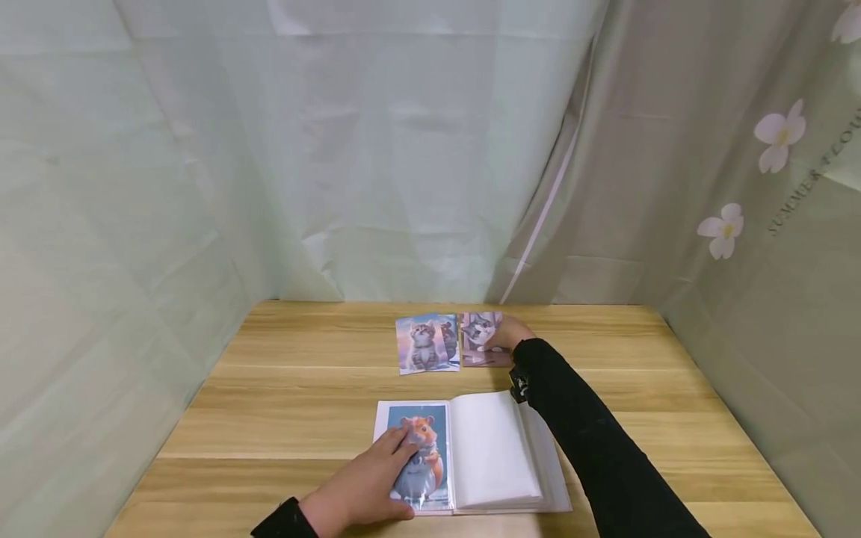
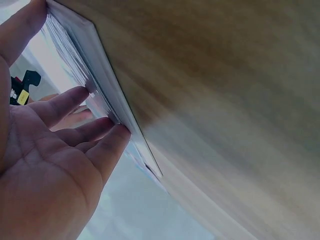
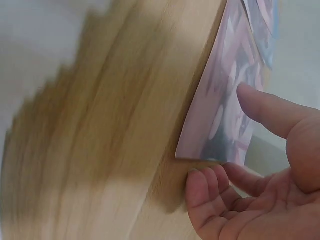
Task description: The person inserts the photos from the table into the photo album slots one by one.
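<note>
Left sleeve (image 1: 285, 521): black, cuff end in view, by the near edge of the desk (image 1: 269, 418).
Right sleeve (image 1: 599, 441): black, long, plain dark cloth, reaching in over the same edge.
Wrist device (image 1: 519, 385): small, black, worn at the right cuff; small pale marks, detail too fine to read.
Black fitting (image 2: 22, 90): angular, left wrist view; yellow label, touch of red; whether the same device, cannot tell.
Left grip (image 1: 373, 474): bare hand.
Right grip (image 1: 510, 334): bare hand.

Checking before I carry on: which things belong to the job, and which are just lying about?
Likely the job:
open album, under the left hand
cat picture, at the right hand
two overlapping pictures beside it

Likely just surroundings:
table
curtain
</note>
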Demonstrator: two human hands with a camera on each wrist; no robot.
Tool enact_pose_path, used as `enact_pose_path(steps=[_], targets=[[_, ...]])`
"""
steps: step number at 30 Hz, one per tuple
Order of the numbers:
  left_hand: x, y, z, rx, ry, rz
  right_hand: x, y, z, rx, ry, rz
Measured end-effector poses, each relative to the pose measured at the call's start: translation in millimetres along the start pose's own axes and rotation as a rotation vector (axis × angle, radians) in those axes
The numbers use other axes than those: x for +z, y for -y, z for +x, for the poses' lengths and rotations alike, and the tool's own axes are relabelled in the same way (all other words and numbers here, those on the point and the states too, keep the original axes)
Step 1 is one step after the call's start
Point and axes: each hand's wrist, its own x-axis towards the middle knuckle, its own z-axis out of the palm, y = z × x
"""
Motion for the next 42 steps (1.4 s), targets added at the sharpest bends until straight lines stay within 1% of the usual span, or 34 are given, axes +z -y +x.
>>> enact_pose_path(steps=[1,5,8,11,14,18,22,27,29,32,34,35,37,39,42], targets=[[-0.2,0.0,0.6,-0.003,0.003,-0.004,-9,15,-20.4,0.037,-0.001,0.009],[-0.2,-1.1,0.8,-0.008,0.012,-0.001,-5,17,-25.0,0.054,-0.059,-0.012],[0.7,-0.6,0.6,0.012,-0.003,0.019,-4,18,-29.2,0.028,-0.094,-0.051],[1.4,-0.3,0.6,0.027,-0.020,0.031,-5,20,-32.8,-0.004,-0.112,-0.068],[1.9,-0.5,0.4,0.020,-0.017,0.024,-7,20,-35.1,-0.012,-0.110,-0.057],[2.1,-0.5,-0.4,0.009,-0.011,0.014,-8,21,-35.6,0.012,-0.093,-0.039],[1.6,-0.4,-1.0,0.011,-0.014,0.011,-9,22,-35.4,0.036,-0.085,-0.027],[1.7,0.2,-0.9,0.012,-0.012,0.008,-9,22,-36.2,0.013,-0.078,-0.062],[1.8,0.8,-0.4,0.010,-0.004,0.005,-9,21,-37.6,-0.022,-0.075,-0.078],[3.2,1.7,0.0,0.008,0.000,0.009,-12,21,-41.6,-0.051,-0.056,-0.056],[3.9,2.2,0.3,0.016,-0.006,0.014,-14,21,-44.8,-0.048,-0.028,-0.012],[4.1,2.3,0.5,0.020,-0.010,0.015,-15,20,-46.1,-0.033,-0.013,0.014],[4.0,2.4,0.5,0.030,-0.018,0.021,-16,19,-48.7,0.016,0.010,0.103],[3.4,2.8,0.6,0.038,-0.025,0.026,-19,18,-51.1,0.083,0.027,0.210],[2.6,2.6,0.5,0.036,-0.031,0.025,-24,17,-53.5,0.132,0.030,0.347]])
